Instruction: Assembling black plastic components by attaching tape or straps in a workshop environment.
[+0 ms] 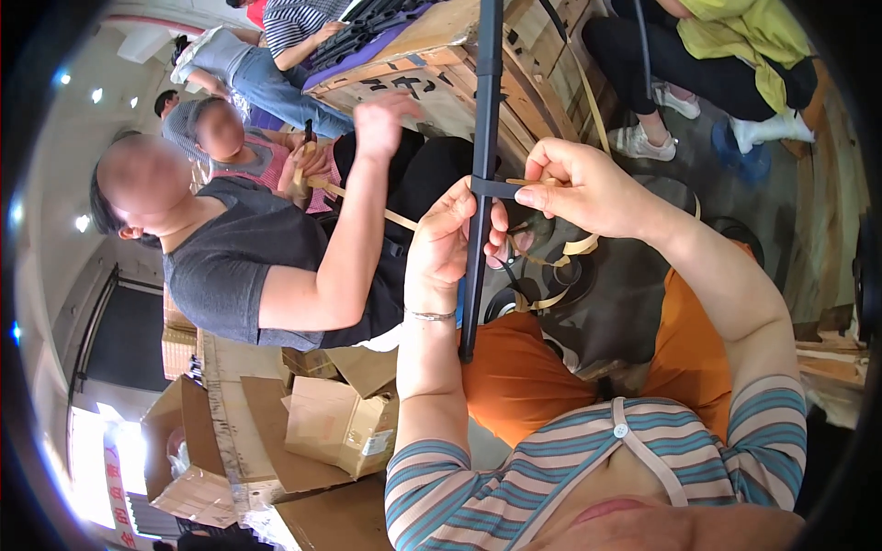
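Observation:
A long black pole [484, 119] stands almost upright in front of me, its lower end above my orange trouser leg. My left hand [441, 243] is closed around the pole, with its fingertips showing on the far side. A short black strip [494, 188] lies across the pole just above those fingers and reaches out to the right. My right hand [579, 188] pinches the strip's free end between thumb and fingers. A thin tan strip [551, 182] shows at the same pinch.
Close on my left sits a person in a grey shirt [248, 243]; another works beyond with tan strip. A wooden crate [413, 83] carrying black parts stands ahead. Cardboard boxes [335, 422] lie at lower left. Curled tan strips [542, 298] hang below my hands.

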Demonstrator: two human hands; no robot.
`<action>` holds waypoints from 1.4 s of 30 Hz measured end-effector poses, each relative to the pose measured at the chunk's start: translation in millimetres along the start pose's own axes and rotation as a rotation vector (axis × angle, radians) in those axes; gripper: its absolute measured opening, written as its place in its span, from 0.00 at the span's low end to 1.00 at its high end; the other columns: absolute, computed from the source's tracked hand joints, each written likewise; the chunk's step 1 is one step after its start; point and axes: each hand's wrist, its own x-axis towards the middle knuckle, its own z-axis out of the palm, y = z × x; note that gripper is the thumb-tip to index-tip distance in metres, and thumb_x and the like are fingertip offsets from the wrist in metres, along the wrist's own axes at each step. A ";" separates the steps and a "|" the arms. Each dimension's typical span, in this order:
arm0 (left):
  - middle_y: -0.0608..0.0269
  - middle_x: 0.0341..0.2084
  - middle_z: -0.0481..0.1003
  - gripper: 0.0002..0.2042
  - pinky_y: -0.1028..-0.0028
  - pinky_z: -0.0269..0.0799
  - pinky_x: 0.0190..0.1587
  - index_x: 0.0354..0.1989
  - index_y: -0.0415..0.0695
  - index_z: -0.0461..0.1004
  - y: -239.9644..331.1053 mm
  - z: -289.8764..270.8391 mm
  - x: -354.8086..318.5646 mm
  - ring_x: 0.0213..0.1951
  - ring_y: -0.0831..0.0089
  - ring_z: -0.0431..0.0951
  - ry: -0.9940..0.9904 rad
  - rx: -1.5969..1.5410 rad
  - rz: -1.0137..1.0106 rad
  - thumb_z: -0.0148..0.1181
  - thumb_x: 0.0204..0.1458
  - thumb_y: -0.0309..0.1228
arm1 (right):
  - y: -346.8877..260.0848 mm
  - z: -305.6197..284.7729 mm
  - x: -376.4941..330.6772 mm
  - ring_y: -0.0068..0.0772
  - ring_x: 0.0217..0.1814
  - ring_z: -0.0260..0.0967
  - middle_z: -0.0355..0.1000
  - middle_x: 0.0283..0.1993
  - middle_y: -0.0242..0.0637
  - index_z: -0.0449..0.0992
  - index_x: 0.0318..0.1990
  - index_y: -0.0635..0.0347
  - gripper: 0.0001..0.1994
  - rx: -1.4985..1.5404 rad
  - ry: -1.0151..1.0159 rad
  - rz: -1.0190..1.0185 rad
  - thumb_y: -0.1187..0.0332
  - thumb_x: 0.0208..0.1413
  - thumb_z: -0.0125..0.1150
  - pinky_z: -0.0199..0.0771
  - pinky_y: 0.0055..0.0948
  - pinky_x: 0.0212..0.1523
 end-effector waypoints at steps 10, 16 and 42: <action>0.53 0.18 0.67 0.23 0.85 0.52 0.09 0.51 0.34 0.58 -2.3 11.3 0.6 0.08 0.83 0.56 -0.140 -0.251 0.011 0.49 0.55 0.41 | -0.3 -4.1 -3.0 0.13 0.25 0.61 0.66 0.23 0.28 0.64 0.33 0.63 0.09 -0.011 -0.031 0.068 0.69 0.53 0.58 0.60 0.15 0.25; 0.51 0.15 0.67 0.24 0.85 0.50 0.06 0.59 0.38 0.51 -3.8 9.0 -0.4 0.05 0.82 0.56 -0.212 -0.307 -0.009 0.45 0.57 0.36 | 8.0 -2.4 -1.7 0.15 0.25 0.64 0.67 0.22 0.30 0.64 0.33 0.63 0.08 -0.003 -0.043 0.013 0.70 0.53 0.57 0.64 0.17 0.23; 0.61 0.10 0.62 0.30 0.83 0.51 0.06 0.62 0.45 0.49 -8.4 20.7 -6.0 0.04 0.79 0.56 -0.225 -0.111 0.157 0.53 0.53 0.37 | 0.3 -4.6 -5.6 0.12 0.21 0.64 0.66 0.19 0.26 0.67 0.20 0.64 0.13 -0.088 0.023 -0.032 0.67 0.51 0.60 0.64 0.15 0.21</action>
